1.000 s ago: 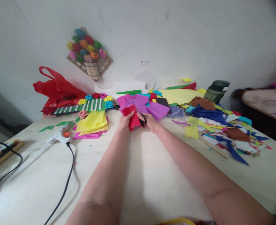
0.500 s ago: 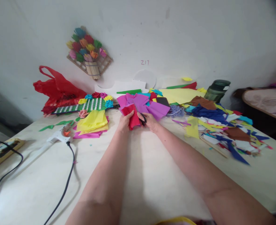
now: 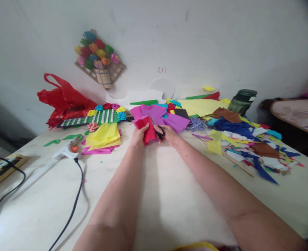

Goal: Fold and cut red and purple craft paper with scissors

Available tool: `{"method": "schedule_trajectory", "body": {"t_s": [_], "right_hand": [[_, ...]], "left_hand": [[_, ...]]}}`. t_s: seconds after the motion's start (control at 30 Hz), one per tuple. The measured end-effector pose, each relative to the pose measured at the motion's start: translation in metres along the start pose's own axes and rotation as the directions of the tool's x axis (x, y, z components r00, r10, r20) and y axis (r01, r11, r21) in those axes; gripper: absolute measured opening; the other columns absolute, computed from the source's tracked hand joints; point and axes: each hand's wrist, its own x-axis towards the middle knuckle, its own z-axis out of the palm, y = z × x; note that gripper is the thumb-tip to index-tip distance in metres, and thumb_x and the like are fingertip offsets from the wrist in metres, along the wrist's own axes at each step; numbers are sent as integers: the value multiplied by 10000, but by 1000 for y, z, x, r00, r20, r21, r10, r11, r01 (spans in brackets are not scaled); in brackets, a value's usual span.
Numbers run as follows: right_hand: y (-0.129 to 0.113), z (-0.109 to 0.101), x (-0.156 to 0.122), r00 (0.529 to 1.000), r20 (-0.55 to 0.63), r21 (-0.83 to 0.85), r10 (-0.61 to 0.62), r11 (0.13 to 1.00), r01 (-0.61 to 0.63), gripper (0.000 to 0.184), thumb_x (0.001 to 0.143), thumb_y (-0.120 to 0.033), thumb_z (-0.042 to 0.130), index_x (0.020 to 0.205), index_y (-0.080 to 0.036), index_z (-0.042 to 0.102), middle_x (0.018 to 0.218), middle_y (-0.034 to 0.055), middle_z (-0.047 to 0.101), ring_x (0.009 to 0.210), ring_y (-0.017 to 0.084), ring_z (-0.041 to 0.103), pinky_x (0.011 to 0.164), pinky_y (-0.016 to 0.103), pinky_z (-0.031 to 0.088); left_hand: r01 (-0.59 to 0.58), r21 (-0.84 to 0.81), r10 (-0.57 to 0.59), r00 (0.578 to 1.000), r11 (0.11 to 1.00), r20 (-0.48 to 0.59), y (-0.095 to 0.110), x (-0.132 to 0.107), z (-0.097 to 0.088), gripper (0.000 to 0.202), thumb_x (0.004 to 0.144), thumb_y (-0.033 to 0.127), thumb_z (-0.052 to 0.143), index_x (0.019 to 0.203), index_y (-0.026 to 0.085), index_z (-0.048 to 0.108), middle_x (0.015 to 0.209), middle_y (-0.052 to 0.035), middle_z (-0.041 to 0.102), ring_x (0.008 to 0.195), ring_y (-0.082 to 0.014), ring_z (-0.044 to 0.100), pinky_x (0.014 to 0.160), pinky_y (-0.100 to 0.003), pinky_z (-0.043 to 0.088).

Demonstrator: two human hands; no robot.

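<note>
Shifting slightly rightward since earlier: right hand (image 3: 170, 135) with black-handled scissors (image 3: 160, 134)

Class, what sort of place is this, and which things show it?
Probably a papercraft worktable, judging by the held scissors, the heap of coloured paper scraps, and what looks like a glue gun.
</note>
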Motion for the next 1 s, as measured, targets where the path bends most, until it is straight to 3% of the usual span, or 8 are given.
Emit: {"method": "schedule_trajectory", "body": {"t_s": [0.23, 0.5, 1.0], "right_hand": [[-6, -3, -4, 1000, 12, 15, 26, 1000, -26, 356, 720, -521, 584, 813, -184, 520, 445, -39, 554, 312, 94, 484, 283, 169, 250], [-2, -6, -1, 999, 42, 53, 29, 998, -31, 413, 726, -596, 519, 758, -184, 518, 487, -11, 589, 349, 103, 531, 284, 161, 192], [-8, -2, -2, 998, -43, 44, 39, 998, -37, 395, 672, -556, 624, 693, -185, 486, 430, -46, 528, 306, 78, 456, 298, 173, 307]], "left_hand": [[7, -13, -7, 999, 1000, 48, -3, 2, -3, 303, 613, 189, 734, 856, 105, 573, 772, -93, 673, 803, -225, 655, 749, -327, 520], [21, -18, -20, 999, 1000, 46, -4, 2, -3, 326, 602, 197, 748, 869, 108, 584, 758, -80, 670, 740, -205, 658, 721, -317, 524], [55, -7, -55, 998, 998, 14, 2, -4, 4, 295, 594, 172, 748, 836, 105, 593, 758, -96, 677, 795, -236, 658, 755, -343, 528]]}}
